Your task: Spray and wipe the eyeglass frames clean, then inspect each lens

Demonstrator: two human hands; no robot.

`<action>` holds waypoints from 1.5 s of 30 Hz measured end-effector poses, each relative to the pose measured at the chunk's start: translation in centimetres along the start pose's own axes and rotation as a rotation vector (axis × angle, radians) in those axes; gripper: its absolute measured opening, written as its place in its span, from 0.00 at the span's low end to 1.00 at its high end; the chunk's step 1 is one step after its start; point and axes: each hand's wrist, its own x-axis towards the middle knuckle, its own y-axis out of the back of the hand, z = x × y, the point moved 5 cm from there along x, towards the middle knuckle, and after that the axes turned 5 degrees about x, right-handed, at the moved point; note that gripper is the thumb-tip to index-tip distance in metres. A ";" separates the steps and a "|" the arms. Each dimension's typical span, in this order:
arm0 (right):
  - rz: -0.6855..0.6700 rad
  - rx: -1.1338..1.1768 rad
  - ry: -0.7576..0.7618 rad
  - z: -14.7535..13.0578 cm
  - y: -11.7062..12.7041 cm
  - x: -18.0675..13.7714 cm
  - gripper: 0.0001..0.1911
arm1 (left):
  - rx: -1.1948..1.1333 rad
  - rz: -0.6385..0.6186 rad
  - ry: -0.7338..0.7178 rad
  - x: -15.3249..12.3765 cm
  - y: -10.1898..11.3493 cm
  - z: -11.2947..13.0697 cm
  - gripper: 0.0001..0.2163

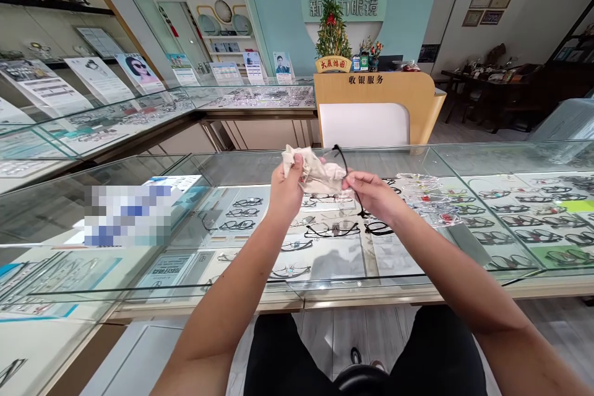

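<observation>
Above the glass display counter (260, 304), my left hand (286, 189) is closed on a crumpled, cream-coloured cloth (319, 180), thumb on top. The cloth bunches towards the right, against a pair of eyeglasses (343, 159) with dark, thin parts. Fingers of my right hand (375, 196) pinch the eyeglasses by their dark frame near the cloth. One dark end sticks up above the cloth, and another dark part slants down below my right fingers. The cloth and my fingers hide much of the eyeglasses, including most of the lenses.
Beneath the glass lie rows of spectacle frames (332, 230). Clear lens-like discs with red marks (424, 198) are right of my right hand. Papers (174, 198) lie at the left. A wooden cash desk (424, 96) stands beyond, and a black stool (361, 380) shows between my legs.
</observation>
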 end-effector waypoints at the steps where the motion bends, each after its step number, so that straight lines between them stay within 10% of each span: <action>1: 0.017 0.011 0.026 -0.5 0.3 0.0 0.20 | -0.026 0.036 -0.021 0.5 0.6 0.3 0.26; 8: 0.031 0.029 0.068 -1.9 2.4 0.2 0.18 | -0.090 0.159 -0.036 1.9 3.2 2.3 0.31; 14: -0.013 0.040 0.019 -1.9 1.9 0.2 0.18 | 0.378 0.205 -0.346 0.1 2.5 2.9 0.27; 24: -0.179 -0.300 -0.062 -1.9 2.1 0.0 0.18 | 0.781 -0.185 -0.625 -2.0 -1.2 2.7 0.37; 34: -0.208 -0.414 -0.046 -3.0 1.2 -0.6 0.20 | 0.881 -0.140 -0.668 -2.1 -1.4 3.2 0.38; 41: -0.191 -0.585 0.160 -7.5 -0.4 -1.5 0.24 | 0.824 -0.018 -0.724 -1.9 -2.0 6.5 0.36; 45: 0.103 -0.791 0.645 -14.0 -1.9 -3.2 0.21 | 0.765 0.152 -0.897 -1.4 -2.6 10.7 0.39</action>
